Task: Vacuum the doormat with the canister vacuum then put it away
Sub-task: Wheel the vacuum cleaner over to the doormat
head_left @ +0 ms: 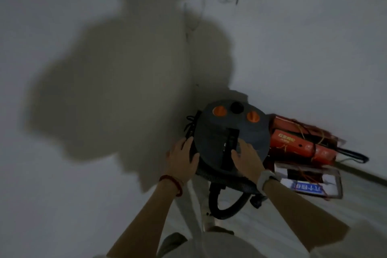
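The canister vacuum [222, 130] stands in the corner between two white walls, a dark round body with two orange knobs and a black handle on its lid. Its black ribbed hose [226, 203] loops on the floor in front of it, and a black cord hangs bundled at its left side. My left hand [181, 160] presses on the canister's left flank with fingers spread. On the lid's near right part rests my right hand [247, 158], fingers straight, beside the handle. No doormat is in view.
Red boxes [299, 142] tied with string lie stacked against the right wall, right of the vacuum. A clear tray with a blue label [310, 184] sits in front of them. White walls close in on the left and behind. Pale floor lies below.
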Demonstrator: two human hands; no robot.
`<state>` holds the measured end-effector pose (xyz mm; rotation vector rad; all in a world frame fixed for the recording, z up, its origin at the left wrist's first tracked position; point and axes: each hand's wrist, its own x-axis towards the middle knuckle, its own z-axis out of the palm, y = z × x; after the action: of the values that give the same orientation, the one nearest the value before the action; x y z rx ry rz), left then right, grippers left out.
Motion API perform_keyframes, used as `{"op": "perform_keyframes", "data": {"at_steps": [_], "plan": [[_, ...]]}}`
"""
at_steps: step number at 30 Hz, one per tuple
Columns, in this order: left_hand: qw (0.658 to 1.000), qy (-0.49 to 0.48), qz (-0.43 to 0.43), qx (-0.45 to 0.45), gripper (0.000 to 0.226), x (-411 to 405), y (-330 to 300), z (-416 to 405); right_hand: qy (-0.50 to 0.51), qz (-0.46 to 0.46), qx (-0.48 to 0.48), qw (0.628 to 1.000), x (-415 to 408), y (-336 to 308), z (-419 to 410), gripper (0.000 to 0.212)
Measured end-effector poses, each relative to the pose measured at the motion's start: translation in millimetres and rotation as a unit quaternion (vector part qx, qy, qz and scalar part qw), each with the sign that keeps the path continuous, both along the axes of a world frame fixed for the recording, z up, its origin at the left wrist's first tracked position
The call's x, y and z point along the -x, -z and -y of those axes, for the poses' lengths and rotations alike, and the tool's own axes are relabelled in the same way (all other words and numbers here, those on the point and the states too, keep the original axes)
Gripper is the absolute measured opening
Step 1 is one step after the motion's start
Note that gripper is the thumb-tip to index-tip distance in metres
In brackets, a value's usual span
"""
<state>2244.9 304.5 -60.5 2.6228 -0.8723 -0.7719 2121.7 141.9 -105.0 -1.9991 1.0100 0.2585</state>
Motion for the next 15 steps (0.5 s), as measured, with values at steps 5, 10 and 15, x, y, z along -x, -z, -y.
{"op": "perform_keyframes", "data": {"at_steps": [5,10,15], "plan": [[0.998,0.049,-0.003,0.033,0.056,-43,37,32,0.145,0.021,-0.013,0.989,-32,37,3,0.061],[0.988,0.12,-0.02,0.092,0.057,-75,90,79,0.275,0.039,0.042,0.96,-59,82,-8,0.066],[0.97,0.197,0.009,0.145,0.054,-89,131,109,0.346,0.078,0.01,0.935,-60,112,-18,0.044]]}}
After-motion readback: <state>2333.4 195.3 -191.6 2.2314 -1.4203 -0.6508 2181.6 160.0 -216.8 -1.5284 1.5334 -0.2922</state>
